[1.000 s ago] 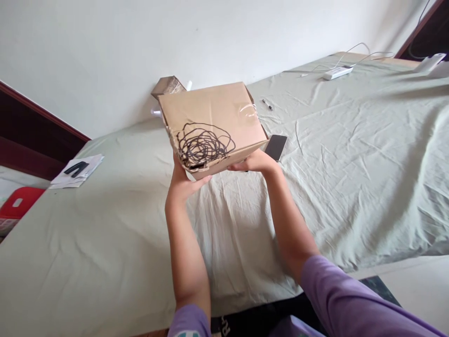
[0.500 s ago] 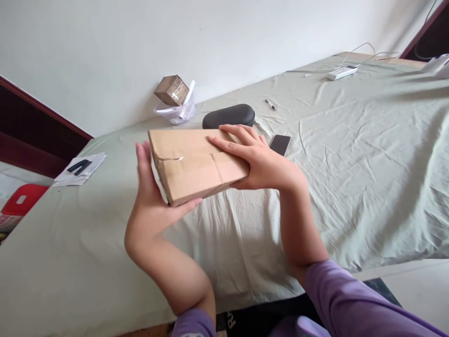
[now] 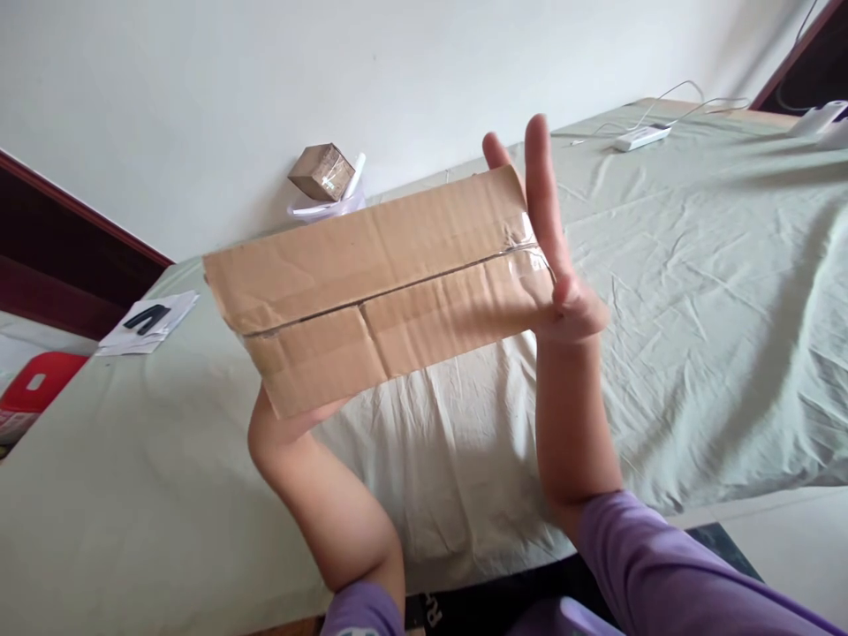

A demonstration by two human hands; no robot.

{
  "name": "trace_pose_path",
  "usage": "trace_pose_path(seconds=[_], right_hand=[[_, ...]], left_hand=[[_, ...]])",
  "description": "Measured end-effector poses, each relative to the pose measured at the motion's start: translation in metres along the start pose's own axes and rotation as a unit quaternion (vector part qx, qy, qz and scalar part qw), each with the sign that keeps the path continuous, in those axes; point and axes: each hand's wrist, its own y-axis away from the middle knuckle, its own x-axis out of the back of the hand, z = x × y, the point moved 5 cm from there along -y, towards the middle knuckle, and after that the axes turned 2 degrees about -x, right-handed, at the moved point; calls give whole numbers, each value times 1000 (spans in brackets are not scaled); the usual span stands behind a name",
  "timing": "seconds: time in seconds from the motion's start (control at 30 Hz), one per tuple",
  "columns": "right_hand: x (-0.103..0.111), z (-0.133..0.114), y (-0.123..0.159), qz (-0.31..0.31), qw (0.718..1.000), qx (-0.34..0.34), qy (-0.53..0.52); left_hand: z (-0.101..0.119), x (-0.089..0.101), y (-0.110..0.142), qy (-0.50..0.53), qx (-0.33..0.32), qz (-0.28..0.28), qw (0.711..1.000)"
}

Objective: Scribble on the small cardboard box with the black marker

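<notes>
A long brown cardboard box (image 3: 424,274) is held up above the bed, its broad face with a lengthwise seam turned toward me. Clear tape shows at the seam's right end. My left hand (image 3: 298,426) supports the box from below and behind at the lower left; most of its fingers are hidden by the cardboard. Against the right end rests my right hand (image 3: 560,265), its palm at the lower corner and some fingers pointing up past the edge. The box is gripped between both hands.
Behind the box, a small carton (image 3: 321,172) sits on a pale plastic basket (image 3: 341,208) by the wall. A stapler (image 3: 147,319) lies on papers (image 3: 176,309) at left, near a red-lidded container (image 3: 43,380). A white power strip (image 3: 641,138) lies at the back right.
The box has been turned so its broad seamed face shows. My right hand has shifted from its top to its right end, and my left fingers are now hidden behind it.
</notes>
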Motion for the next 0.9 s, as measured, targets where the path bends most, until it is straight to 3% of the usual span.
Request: trace_pose_path(seconds=[0.1,0.2,0.43,0.6,0.7,0.8,0.9], right_hand=[[3,-5,0,14,999,-10,43],[6,-7,0,20,995,-18,92],[0,-12,0,22,993,27,113],[-5,-25,1,2,996,85,23],[-9,-28,0,-7,994,105,-35],[-10,-24,0,-18,995,89,-34],[-6,-13,2,-48,998,24,28]], left_hand=[[12,-9,5,-9,-19,-72,997],[24,-14,4,58,-46,-92,993],[17,-9,-3,34,-42,-59,997],[19,-10,-16,35,-110,-24,993],[11,-9,-18,77,-103,-42,991],[-2,-8,-17,128,-107,-69,983],[-16,-3,-19,169,-126,18,977]])
